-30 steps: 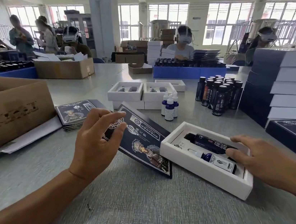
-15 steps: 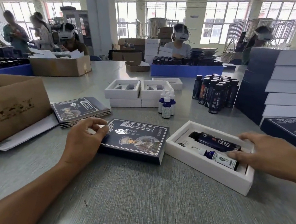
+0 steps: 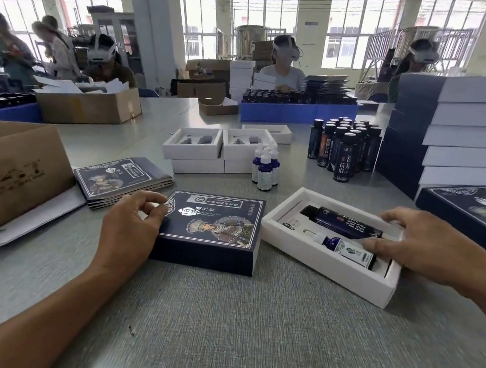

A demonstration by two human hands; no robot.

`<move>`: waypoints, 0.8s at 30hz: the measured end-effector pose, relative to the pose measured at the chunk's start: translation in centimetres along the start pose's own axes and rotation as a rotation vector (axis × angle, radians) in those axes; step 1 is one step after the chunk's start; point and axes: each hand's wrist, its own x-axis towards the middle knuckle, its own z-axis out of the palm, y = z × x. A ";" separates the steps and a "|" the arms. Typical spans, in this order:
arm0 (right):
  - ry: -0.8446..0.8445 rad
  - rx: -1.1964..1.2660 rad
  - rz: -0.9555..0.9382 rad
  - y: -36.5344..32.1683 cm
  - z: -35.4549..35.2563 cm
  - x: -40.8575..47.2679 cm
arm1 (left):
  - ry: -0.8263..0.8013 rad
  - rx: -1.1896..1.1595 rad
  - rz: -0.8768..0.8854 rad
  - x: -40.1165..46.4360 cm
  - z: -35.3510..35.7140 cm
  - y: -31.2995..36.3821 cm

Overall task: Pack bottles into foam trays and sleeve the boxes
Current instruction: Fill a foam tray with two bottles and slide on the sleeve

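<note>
On the grey speckled worktable [image 3: 246,338], near its front edge, a dark navy printed cardboard sleeve [image 3: 214,229] stands popped open into a box shape, its decorated face upward. At the sleeve's left end the left hand [image 3: 131,227] holds it, fingers curled over the top corner and thumb against the side. Just right of the sleeve, set at an angle, lies a white foam tray box [image 3: 318,261] with two bottles lying in its recesses: a tall dark-labelled bottle [image 3: 344,226] at the far side and a small blue dropper bottle with a white label [image 3: 347,250] nearer. At the tray's right end the right hand [image 3: 425,248] grips it, fingers bent over the far rim and the thumb resting on the dropper bottle's base.

Behind stand three more blue dropper bottles [image 3: 265,168], a cluster of dark upright bottles [image 3: 344,147], empty white trays [image 3: 218,149], a stack of flat sleeves [image 3: 122,177] and a pile of sleeved boxes [image 3: 453,125].
</note>
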 end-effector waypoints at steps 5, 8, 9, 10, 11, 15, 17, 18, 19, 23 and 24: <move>-0.017 0.017 -0.005 -0.8 0.0 -0.4 | 0.015 -0.006 -0.029 -0.1 0.0 0.0; -0.016 -0.001 0.014 -1.2 0.0 -0.7 | 0.007 -0.009 -0.045 -0.1 0.0 0.0; -0.016 -0.005 0.018 -1.3 0.0 -0.8 | 0.004 -0.010 -0.047 -0.1 0.0 -0.1; -0.017 -0.009 0.018 -1.3 0.1 -0.9 | 0.000 -0.013 -0.049 -0.1 0.1 -0.1; -0.018 -0.013 0.016 -1.4 0.1 -0.9 | -0.001 -0.016 -0.049 -0.1 0.1 -0.1; -0.016 -0.032 0.030 -1.7 0.0 -1.0 | -0.003 -0.027 -0.053 -0.1 0.0 -0.1; -0.018 -0.042 0.046 -1.9 0.0 -0.9 | -0.004 -0.040 -0.059 -0.1 0.0 -0.1; -0.018 -0.054 0.048 -2.0 0.0 -0.9 | -0.005 -0.052 -0.066 -0.1 0.0 -0.1; -0.018 -0.069 0.048 -2.1 0.0 -1.0 | -0.008 -0.065 -0.075 0.0 0.0 -0.2; -0.017 -0.111 0.035 -2.3 0.0 -1.2 | -0.025 -0.105 -0.108 0.0 0.0 -0.3; -0.018 -0.114 0.032 -2.4 -0.1 -1.3 | -0.023 -0.111 -0.111 0.1 0.0 -0.3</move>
